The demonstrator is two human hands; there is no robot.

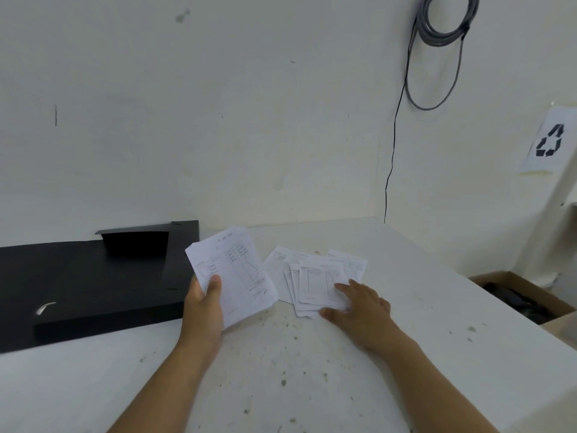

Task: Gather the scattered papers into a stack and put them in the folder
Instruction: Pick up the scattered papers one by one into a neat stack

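My left hand (204, 303) grips a stack of white printed papers (234, 270) by its lower left corner, thumb on top, holding it tilted just above the table. To its right, several loose papers (312, 276) lie fanned and overlapping on the white table (281, 370). My right hand (359, 303) rests flat on the near right part of that fan, fingers spread on the top sheet. The black folder (87, 285) lies open and flat on the table at the left, its pocket flap raised at the back.
A white wall stands behind the table, with a coiled grey cable (446, 20) hanging at the upper right. A recycling sign (549, 142) is taped at far right. A cardboard box (524, 295) sits below the table's right edge.
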